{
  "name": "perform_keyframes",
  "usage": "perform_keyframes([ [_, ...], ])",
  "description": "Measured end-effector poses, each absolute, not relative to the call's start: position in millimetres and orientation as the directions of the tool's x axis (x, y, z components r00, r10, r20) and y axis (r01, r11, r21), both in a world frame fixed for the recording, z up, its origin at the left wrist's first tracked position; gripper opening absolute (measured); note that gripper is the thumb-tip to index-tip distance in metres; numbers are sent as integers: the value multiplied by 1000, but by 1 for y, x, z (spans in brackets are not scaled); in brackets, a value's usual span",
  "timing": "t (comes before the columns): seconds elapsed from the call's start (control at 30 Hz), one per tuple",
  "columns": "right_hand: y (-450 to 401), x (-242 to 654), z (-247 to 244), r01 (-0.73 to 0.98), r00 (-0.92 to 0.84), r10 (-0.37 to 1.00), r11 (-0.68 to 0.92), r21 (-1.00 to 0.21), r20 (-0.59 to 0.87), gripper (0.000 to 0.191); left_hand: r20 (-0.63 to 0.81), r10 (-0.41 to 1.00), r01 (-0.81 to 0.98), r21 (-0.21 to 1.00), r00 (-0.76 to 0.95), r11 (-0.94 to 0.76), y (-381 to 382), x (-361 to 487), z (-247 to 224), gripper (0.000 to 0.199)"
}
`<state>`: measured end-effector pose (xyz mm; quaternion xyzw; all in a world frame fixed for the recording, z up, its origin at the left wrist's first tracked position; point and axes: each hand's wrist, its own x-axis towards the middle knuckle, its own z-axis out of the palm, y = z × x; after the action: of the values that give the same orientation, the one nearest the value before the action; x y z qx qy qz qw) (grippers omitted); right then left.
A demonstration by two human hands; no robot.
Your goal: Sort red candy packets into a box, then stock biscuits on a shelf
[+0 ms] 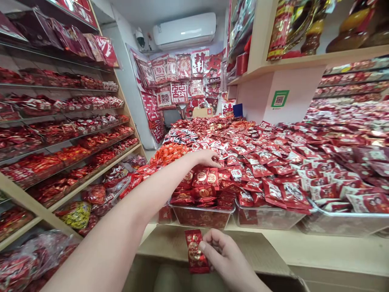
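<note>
My right hand pinches a small red wrapped packet with a gold round print, upright above an open cardboard box. My left arm stretches forward across the counter. At its end my left hand rests over the heaped packets, its fingers partly apart and pointing right; nothing shows in them, though their undersides are hidden. Just below that hand, red packets with gold round prints fill a clear plastic bin.
More clear bins of red packets line the counter edge. Orange packets lie left of my left hand. Stocked shelves stand on the left. A wooden shelf overhangs at right. Red decorations hang at the back.
</note>
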<state>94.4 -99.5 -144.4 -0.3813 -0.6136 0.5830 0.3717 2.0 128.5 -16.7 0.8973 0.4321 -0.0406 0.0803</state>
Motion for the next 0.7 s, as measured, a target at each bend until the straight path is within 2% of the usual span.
perform_keyframes([
  [0.3,-97,94,-145,54,-431,902,46,-997,19,22,-176,729,750,135,661,-648,137,3,-9,59],
  [0.47,-96,93,-149,40,-431,902,45,-998,23,22,-193,700,725,153,688,-671,140,7,-8,64],
  [0.7,-96,95,-146,30,-435,900,48,-998,30,23,-128,771,782,101,623,-615,141,-19,7,35],
])
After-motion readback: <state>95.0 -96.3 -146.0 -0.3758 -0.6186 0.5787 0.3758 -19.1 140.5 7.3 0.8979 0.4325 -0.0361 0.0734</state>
